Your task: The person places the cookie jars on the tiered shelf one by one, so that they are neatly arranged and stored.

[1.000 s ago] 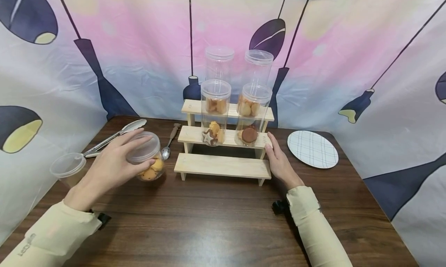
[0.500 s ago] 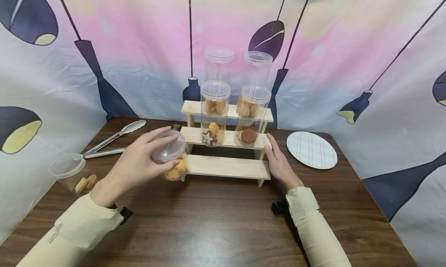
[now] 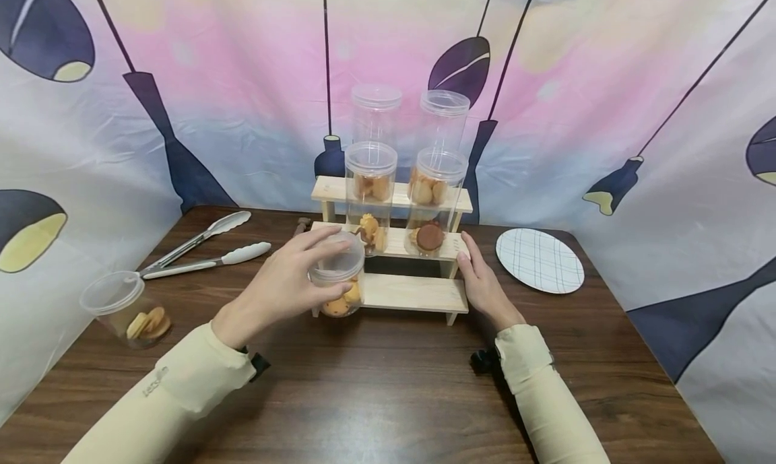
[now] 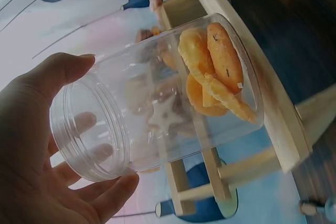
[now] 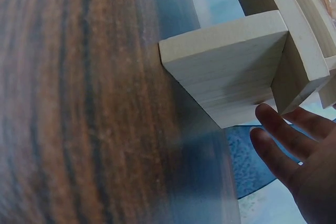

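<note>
My left hand [image 3: 275, 282] grips a clear screw-lid jar [image 3: 341, 272] round its lid, thumb on one side and fingers on the other. Yellow-orange cookies lie in the bottom of this jar [image 4: 178, 98]. In the head view it is at the left end of the lowest shelf of a three-step wooden rack [image 3: 415, 292]; whether it touches the shelf I cannot tell. My right hand [image 3: 487, 285] rests with extended fingers against the rack's right end, beside the middle shelf. In the right wrist view, fingertips [image 5: 268, 114] touch the wood.
Two cookie jars, left [image 3: 371, 201] and right [image 3: 433, 205], stand on the middle shelf, with two more behind on the top shelf. Another cookie jar [image 3: 127, 309] stands at far left, near metal tongs [image 3: 200, 264]. A checked plate [image 3: 539, 260] lies to the right.
My left hand has carried the jar rightward from beside the tongs to the rack's lowest shelf. The tongs and far-left jar have come into fuller view. My right hand stays at the rack.
</note>
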Tool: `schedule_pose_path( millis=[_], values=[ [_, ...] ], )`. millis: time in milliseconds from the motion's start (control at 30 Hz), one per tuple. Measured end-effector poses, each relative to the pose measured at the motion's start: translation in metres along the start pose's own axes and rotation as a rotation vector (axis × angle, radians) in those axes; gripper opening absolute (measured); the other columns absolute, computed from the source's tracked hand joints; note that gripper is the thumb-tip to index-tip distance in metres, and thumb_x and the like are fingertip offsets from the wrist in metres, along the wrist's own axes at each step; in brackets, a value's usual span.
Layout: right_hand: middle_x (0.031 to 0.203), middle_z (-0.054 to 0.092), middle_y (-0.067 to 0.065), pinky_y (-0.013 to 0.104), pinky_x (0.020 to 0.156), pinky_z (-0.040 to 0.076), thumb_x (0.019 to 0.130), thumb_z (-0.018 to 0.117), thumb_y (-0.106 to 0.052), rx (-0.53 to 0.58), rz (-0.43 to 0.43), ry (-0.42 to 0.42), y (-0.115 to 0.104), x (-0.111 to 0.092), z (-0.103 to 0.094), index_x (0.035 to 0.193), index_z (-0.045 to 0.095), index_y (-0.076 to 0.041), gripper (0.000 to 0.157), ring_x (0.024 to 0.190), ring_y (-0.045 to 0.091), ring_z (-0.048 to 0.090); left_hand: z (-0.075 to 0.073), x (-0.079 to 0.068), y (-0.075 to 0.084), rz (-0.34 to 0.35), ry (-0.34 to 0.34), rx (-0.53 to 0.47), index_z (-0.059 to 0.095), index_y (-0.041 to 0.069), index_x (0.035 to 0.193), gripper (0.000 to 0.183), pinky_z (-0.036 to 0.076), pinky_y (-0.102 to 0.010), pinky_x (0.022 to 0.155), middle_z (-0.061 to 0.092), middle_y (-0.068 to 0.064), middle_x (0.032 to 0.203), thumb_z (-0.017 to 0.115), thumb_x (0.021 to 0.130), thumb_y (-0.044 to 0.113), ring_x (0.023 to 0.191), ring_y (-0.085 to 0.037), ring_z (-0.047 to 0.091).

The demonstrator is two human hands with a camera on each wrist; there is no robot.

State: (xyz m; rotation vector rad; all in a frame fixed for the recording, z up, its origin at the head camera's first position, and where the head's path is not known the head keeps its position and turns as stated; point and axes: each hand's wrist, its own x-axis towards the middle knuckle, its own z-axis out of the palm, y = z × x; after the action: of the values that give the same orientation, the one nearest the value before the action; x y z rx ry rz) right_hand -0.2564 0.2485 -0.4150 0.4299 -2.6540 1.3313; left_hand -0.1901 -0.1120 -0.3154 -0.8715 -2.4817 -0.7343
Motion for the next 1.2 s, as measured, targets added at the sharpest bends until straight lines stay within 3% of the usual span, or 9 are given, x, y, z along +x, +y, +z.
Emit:
schedule_pose_path(
  millis=[200,467,1200],
  values=[
    [0.164,0.023,0.010,0.053,0.117,0.025,0.109,0.025,-0.048,-0.008,-0.001,-0.001,0.001,0.001,0.000,0.162,0.011,-0.026,0.059,0.148,0.031,0.025,0.009,0.008,0.006,0.024,-0.014,-0.014,0.068,0.021,0.130,0.059,0.052,-0.048,0.090,0.053,-0.006,0.145,0.086,0.076,0.035,0.127,-0.028,0.053],
    [0.164,0.022,0.011,0.053,0.117,0.024,0.109,0.025,-0.047,0.009,0.006,-0.006,-0.001,0.000,0.001,0.162,0.011,-0.024,0.060,0.149,0.031,0.025,0.019,0.016,0.010,0.070,-0.009,-0.030,0.070,0.014,0.127,0.058,0.047,-0.051,0.100,0.056,-0.013,0.141,0.088,0.075,0.030,0.127,-0.034,0.053],
    [0.164,0.023,0.012,0.054,0.117,0.025,0.109,0.025,-0.047,0.007,0.003,-0.002,0.000,0.001,0.000,0.162,0.011,-0.025,0.059,0.148,0.032,0.026,0.029,0.020,0.010,0.042,-0.020,-0.016,0.069,0.015,0.130,0.060,0.048,-0.050,0.099,0.056,-0.009,0.143,0.087,0.075,0.033,0.129,-0.032,0.052]
  ],
)
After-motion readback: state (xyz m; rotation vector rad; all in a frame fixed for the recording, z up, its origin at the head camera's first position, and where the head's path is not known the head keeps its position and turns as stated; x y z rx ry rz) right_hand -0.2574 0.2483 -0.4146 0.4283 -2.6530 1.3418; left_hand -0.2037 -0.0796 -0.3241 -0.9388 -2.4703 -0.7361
